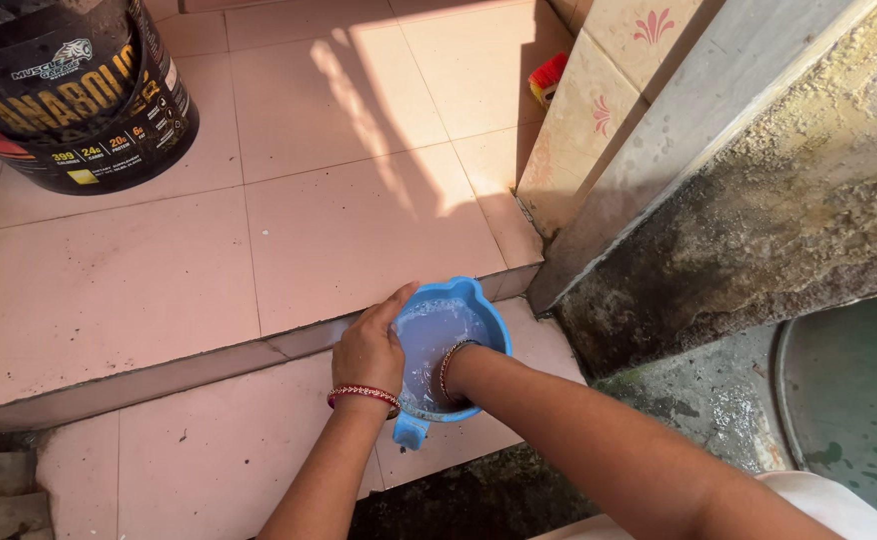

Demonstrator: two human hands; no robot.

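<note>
From where I watch, both arms reach forward and down to a blue mug (487, 318) that sits on the pink tiled floor (209, 450), right against the raised tiled step (139, 290). My left hand (369, 345) lies palm-down on the mug's near-left rim, fingers pressed together and curved over the edge, thumb side toward me, with a red beaded bangle (364, 394) around the wrist just behind it. The left forearm runs straight back toward the bottom of the view. My right hand (455, 372) goes down inside the mug, wrist bent, sunk in cloudy water (434, 330); only the wrist and its thin bangle show above the surface, so I cannot tell whether those fingers are spread or curled. The right forearm crosses in from the lower right, lying over the mug's near rim. The mug's handle (409, 430) pokes out toward me, between the two wrists. Far ahead and left of the left hand stands a big black tub (74, 95) on the step. To the right of the right arm rises a stained wall (759, 220).
</note>
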